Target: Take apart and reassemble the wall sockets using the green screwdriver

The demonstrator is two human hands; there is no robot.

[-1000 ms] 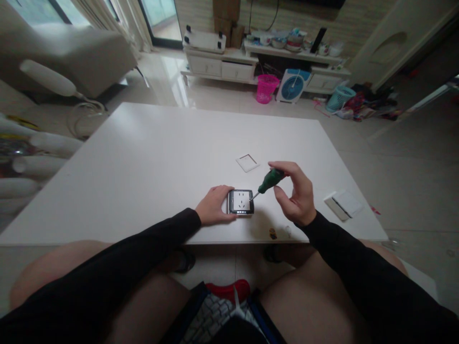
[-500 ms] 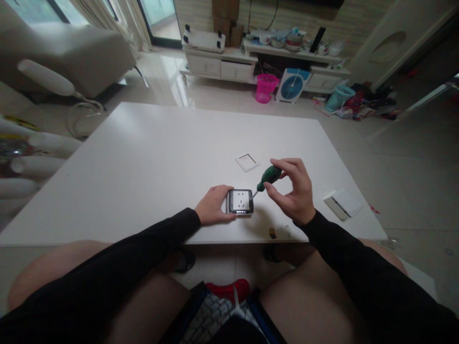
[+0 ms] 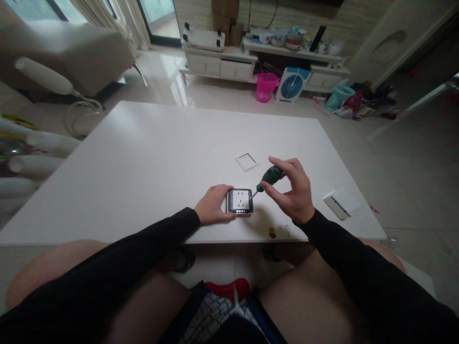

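A wall socket (image 3: 240,200) with a white face and dark surround lies face up near the front edge of the white table. My left hand (image 3: 214,205) grips it from the left, thumb along the near side and fingers at the far corner. In my right hand (image 3: 293,190) is a screwdriver (image 3: 269,177) with a green handle, held between thumb and fingers. Its shaft slants down to the left, and the tip meets the right edge of the socket. Behind them lies a thin white square frame (image 3: 246,162).
At the right of the table (image 3: 161,157) lies a white switch-like piece (image 3: 343,204). Near the front edge are a small yellow-and-dark item (image 3: 272,232) and a small clear one (image 3: 287,230). A pink basket (image 3: 266,87) and a blue fan (image 3: 292,85) stand on the floor beyond.
My right hand's fingers have shifted slightly around the screwdriver handle. The socket and my left hand stay in place.
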